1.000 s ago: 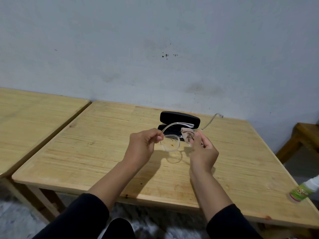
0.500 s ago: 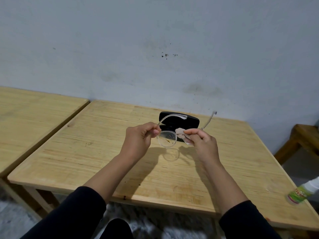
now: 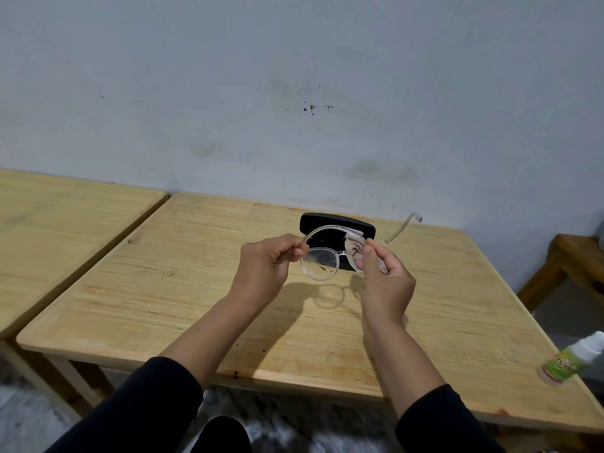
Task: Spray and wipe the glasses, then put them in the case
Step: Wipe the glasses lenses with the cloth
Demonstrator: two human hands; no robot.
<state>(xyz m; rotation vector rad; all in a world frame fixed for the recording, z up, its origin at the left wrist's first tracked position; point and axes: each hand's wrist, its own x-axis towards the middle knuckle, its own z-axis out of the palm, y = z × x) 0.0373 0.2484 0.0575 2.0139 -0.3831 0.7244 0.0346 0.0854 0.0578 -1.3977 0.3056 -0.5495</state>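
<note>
Glasses (image 3: 322, 263) hang above the table's (image 3: 163, 308) far middle, left hand (image 3: 266, 268) pinching the frame end, right hand (image 3: 385, 276) pinching a cloth (image 3: 354, 245) over one lens. Behind lies the case (image 3: 336, 223); a spray bottle (image 3: 570, 362) sits at the near right edge.

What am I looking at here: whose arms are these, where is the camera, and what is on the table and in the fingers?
There is no machine: a person wears one wide-angle camera on the head, looking forward and down at their own arms. The left hand pinches one side of the clear-framed glasses, held above a wooden table. The right hand presses a small cloth against the other lens, apparently wiping it. Behind the glasses, an open black case sits on the table. A spray bottle lies at the table's right edge. A second table stands to the left.
</note>
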